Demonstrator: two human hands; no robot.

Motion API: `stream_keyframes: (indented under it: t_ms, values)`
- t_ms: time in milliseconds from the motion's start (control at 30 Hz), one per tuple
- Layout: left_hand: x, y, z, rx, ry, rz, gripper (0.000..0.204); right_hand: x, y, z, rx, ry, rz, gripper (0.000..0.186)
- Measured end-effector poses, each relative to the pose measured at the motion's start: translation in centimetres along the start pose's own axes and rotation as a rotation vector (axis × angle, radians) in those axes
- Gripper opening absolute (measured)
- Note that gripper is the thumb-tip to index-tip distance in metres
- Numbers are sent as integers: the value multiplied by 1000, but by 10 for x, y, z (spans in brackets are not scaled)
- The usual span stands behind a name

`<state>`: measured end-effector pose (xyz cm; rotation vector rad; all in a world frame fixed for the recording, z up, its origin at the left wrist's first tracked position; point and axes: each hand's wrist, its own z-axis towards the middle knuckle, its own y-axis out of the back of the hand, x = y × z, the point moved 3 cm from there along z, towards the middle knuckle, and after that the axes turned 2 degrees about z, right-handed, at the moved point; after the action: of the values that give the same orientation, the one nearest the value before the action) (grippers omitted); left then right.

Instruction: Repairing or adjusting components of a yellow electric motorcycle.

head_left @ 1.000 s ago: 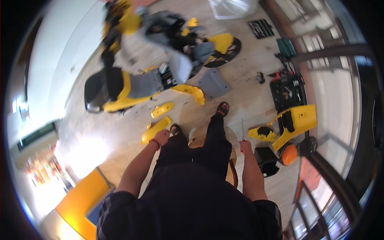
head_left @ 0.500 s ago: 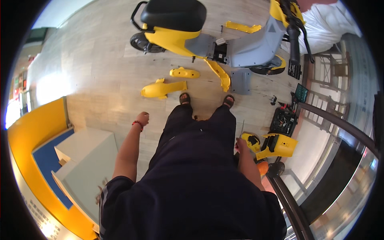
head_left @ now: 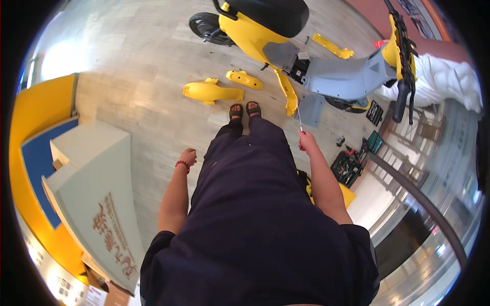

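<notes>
My right hand (head_left: 306,140) is closed round a long, thin metal tool (head_left: 301,122), like a screwdriver, pointing up toward a long yellow panel (head_left: 286,92). My left hand (head_left: 188,156), with a red bead bracelet, hangs loosely closed beside my leg, with nothing visible in it. In front of my feet lie a curved yellow fender-like panel (head_left: 209,91) and a smaller yellow piece (head_left: 244,79). A partly stripped yellow and grey scooter (head_left: 339,76) stands beyond them, with a grey plate (head_left: 312,115) on the floor below it.
An open black toolbox (head_left: 347,166), a socket case (head_left: 374,112) and a green case (head_left: 374,143) lie at right by a dark rail (head_left: 408,186). A white counter (head_left: 89,194) and a yellow panel (head_left: 30,112) stand at left. White sheeting (head_left: 441,81) is at upper right.
My view has turned, bringing the scooter to the upper right and the counter further up at left. My right hand has risen forward with the tool; my feet have drawn closer together.
</notes>
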<state>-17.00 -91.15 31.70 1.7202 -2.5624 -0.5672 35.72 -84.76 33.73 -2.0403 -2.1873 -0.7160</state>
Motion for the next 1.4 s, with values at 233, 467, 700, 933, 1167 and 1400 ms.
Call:
stream_keyframes:
  t_ms: [233, 467, 700, 933, 1167, 1400]
  values:
    - [16, -12, -35, -54, -42, 33, 35, -11, -2, 29, 131, -175, -252, 32]
    - [82, 16, -36, -57, 169, -214, 36, 11, -15, 36, 99, -308, -377, 30]
    - [158, 80, -9, -23, 204, -308, 34, 103, -136, 37, -52, -152, -389, 28]
    - [228, 241, 9, -170, 220, -447, 31, 145, -331, -4, 70, 0, -557, 27]
    - [14, 492, -104, -817, -825, -63, 18, 169, -415, -28, 144, -38, -663, 26]
    - [-130, 608, -344, -1015, -1886, -279, 19, 227, -476, -14, 92, -89, -674, 26]
